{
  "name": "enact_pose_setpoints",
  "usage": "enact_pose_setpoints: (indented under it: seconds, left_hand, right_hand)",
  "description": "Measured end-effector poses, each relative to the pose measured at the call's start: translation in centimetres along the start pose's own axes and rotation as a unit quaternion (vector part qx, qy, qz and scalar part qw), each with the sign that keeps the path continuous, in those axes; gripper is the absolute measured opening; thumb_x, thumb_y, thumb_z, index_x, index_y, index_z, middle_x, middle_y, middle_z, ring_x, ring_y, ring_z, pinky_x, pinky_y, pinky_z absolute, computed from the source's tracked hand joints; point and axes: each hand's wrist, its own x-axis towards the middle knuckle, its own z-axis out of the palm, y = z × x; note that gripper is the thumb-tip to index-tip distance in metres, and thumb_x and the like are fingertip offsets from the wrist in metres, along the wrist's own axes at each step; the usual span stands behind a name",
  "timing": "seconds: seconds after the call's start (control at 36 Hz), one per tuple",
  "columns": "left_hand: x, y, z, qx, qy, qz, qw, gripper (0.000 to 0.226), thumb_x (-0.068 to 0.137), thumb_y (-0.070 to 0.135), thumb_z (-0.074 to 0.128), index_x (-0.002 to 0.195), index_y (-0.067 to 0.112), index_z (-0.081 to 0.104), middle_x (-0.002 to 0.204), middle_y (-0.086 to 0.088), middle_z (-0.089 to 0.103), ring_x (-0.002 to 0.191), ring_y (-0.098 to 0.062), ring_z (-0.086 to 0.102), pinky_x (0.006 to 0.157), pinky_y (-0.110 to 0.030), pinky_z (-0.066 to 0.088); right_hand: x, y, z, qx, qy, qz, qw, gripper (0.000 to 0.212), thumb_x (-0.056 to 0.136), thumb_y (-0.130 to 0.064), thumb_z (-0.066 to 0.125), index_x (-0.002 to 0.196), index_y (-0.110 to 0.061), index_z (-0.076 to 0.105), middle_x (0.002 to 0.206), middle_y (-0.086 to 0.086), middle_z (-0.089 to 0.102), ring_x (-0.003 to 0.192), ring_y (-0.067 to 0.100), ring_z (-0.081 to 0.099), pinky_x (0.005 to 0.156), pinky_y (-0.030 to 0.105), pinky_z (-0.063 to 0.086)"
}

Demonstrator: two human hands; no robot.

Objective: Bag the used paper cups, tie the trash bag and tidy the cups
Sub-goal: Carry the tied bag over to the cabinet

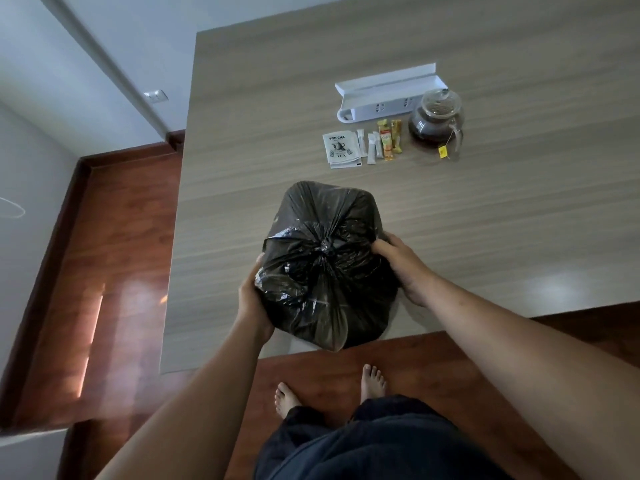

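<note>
A full black trash bag [325, 265] stands near the front edge of the wooden table [485, 220], its top twisted into a knot at the middle. My left hand [252, 303] grips the bag's left side, fingers wrapped round the plastic. My right hand [398, 261] holds the right side, with the fingertips pressed into the bag near the top. No paper cups are visible; whatever is in the bag is hidden.
Behind the bag lie a tea packet [341, 149] and several sachets [381, 142]. A white power strip tray [388, 93] and a glass teapot [437, 116] with dark tea stand further back. Wooden floor and my bare feet [372, 381] lie below the table edge.
</note>
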Motion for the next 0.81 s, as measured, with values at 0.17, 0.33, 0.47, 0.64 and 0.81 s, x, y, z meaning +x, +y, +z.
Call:
enact_pose_setpoints:
  seconds: [0.17, 0.33, 0.47, 0.64, 0.81]
  left_hand:
    - [-0.5, 0.8, 0.6, 0.039, 0.033, 0.004, 0.999, 0.043, 0.097, 0.037, 0.042, 0.086, 0.013, 0.075, 0.078, -0.007, 0.077, 0.076, -0.026, 0.071, 0.078, -0.037, 0.055]
    - [-1.7, 1.1, -0.2, 0.015, 0.032, -0.003, 0.999, 0.044, 0.098, 0.038, 0.039, 0.084, 0.013, 0.072, 0.069, -0.005, 0.075, 0.077, -0.025, 0.067, 0.071, -0.035, 0.052]
    - [-3.8, 1.7, -4.0, -0.031, 0.045, 0.014, 0.998, 0.046, 0.098, 0.037, 0.039, 0.080, 0.013, 0.074, 0.070, -0.004, 0.075, 0.077, -0.024, 0.067, 0.077, -0.034, 0.053]
    - [-7.5, 2.2, -10.0, -0.120, 0.045, 0.061, 0.990, 0.062, 0.098, 0.036, 0.039, 0.055, 0.016, 0.079, 0.067, -0.004, 0.075, 0.067, -0.023, 0.071, 0.072, -0.032, 0.053]
    - [-13.8, 1.6, -20.6, -0.189, 0.074, 0.141, 0.969, 0.068, 0.099, 0.027, 0.035, 0.044, 0.015, 0.073, 0.054, -0.002, 0.070, 0.053, -0.018, 0.068, 0.051, -0.020, 0.052]
  right_hand:
    - [-0.8, -1.6, -0.2, 0.003, -0.016, -0.019, 1.000, 0.042, 0.080, -0.031, 0.063, 0.118, -0.015, 0.068, 0.113, 0.012, 0.073, 0.108, 0.029, 0.068, 0.101, 0.047, 0.049]
    - [-1.9, -3.2, 1.1, -0.021, -0.018, -0.020, 0.999, 0.041, 0.077, -0.030, 0.063, 0.116, -0.019, 0.069, 0.111, 0.008, 0.074, 0.108, 0.026, 0.068, 0.101, 0.046, 0.049]
    - [-3.5, -4.5, 4.8, -0.062, -0.061, -0.015, 0.996, 0.039, 0.078, -0.026, 0.060, 0.114, -0.015, 0.068, 0.110, 0.011, 0.074, 0.105, 0.028, 0.069, 0.095, 0.042, 0.051]
    - [-5.6, -5.9, 11.3, -0.131, -0.134, -0.020, 0.982, 0.035, 0.077, -0.021, 0.054, 0.104, -0.002, 0.064, 0.099, 0.018, 0.068, 0.092, 0.032, 0.065, 0.079, 0.037, 0.048]
    - [-10.9, -5.0, 21.7, -0.195, -0.238, -0.029, 0.951, 0.027, 0.068, -0.028, 0.050, 0.092, -0.019, 0.058, 0.075, 0.000, 0.059, 0.065, 0.015, 0.058, 0.058, 0.028, 0.042]
